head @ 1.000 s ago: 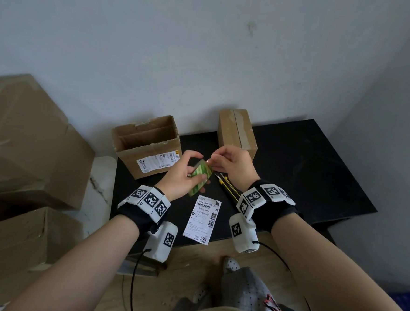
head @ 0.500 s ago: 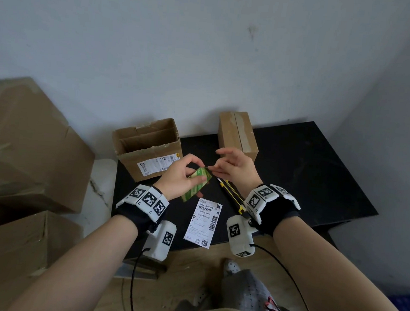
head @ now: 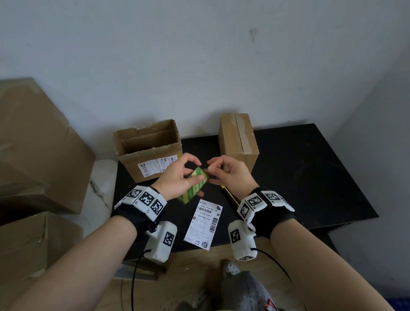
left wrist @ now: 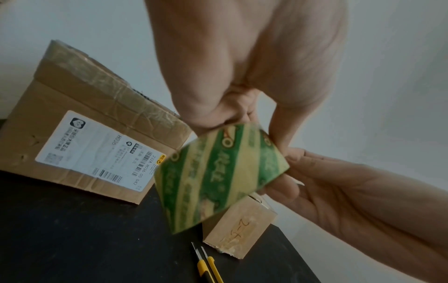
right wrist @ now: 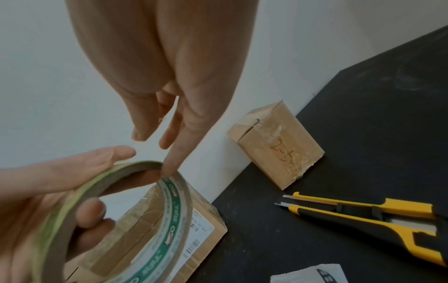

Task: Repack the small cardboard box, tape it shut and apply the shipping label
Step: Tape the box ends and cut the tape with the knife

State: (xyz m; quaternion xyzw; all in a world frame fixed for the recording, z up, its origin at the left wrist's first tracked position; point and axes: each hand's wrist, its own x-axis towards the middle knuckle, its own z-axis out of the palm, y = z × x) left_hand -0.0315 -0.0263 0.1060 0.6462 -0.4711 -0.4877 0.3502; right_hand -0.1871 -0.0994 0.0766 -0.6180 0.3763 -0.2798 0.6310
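Hiding knife [head: 230, 194] behind right hand [head: 231, 175].

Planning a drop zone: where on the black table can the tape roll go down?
Widest bare patch of the black table: right of the closed small cardboard box, out to its right edge. Crowded in front of the open labelled cardboard box: white shipping label, yellow-black utility knife, both hands.

Soft, dim, even daylight around me; edges bend with wide-angle distortion; my tape roll [left wrist: 218, 178] blurs close up.
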